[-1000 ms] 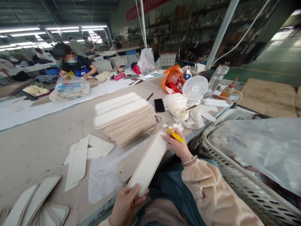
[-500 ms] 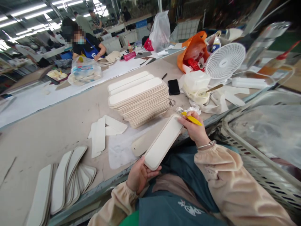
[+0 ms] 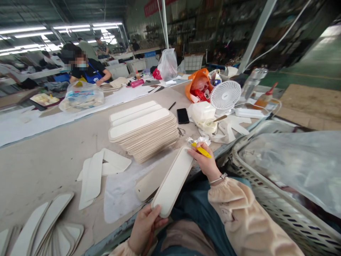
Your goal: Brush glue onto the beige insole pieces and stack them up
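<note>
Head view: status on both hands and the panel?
Left hand grips near end of white panel. Right hand at far end, holding yellow tool. Beige strip partly behind panel.

Head view — forward and down

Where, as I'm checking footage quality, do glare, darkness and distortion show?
Head view: the ceiling lights glare white at upper left; head view: the back shelves sink into darkness; head view: the basket looks stretched toward the right edge; head view: the held panel reads clearly.
</note>
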The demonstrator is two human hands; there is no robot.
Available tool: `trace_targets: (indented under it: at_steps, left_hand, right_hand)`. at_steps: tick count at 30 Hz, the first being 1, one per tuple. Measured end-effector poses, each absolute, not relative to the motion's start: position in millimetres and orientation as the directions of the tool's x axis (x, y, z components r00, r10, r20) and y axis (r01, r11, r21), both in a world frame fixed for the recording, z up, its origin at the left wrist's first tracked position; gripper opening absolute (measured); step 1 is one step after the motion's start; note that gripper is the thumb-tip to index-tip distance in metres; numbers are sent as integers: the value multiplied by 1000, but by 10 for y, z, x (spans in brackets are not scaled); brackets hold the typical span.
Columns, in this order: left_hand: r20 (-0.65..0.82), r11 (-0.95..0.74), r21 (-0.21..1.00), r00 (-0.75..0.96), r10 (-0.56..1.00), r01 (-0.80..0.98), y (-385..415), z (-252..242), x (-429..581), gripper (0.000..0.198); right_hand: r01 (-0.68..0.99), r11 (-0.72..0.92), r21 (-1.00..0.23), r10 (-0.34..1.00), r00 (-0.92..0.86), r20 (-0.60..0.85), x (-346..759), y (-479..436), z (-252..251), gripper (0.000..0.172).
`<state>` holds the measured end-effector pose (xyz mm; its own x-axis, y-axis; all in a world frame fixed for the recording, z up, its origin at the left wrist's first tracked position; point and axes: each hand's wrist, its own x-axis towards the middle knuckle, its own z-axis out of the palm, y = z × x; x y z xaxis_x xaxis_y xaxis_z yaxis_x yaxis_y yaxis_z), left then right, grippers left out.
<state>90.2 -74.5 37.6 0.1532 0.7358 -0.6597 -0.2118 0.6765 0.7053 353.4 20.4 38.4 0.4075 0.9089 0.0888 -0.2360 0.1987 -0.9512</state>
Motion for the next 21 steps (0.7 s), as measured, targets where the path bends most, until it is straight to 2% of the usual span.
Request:
trace_targets:
  at_steps: [11,21]
  left_hand:
    - [-628,627,748,72,775,-215,-785,321,913,49]
    - [-629,629,747,77,774,-216,-791,405,853,44]
  right_hand:
    - [-225,195,-955,911,402,92,3512,190,414,44]
    - [-209,190,-959,921,377,100,3474,183,410,45]
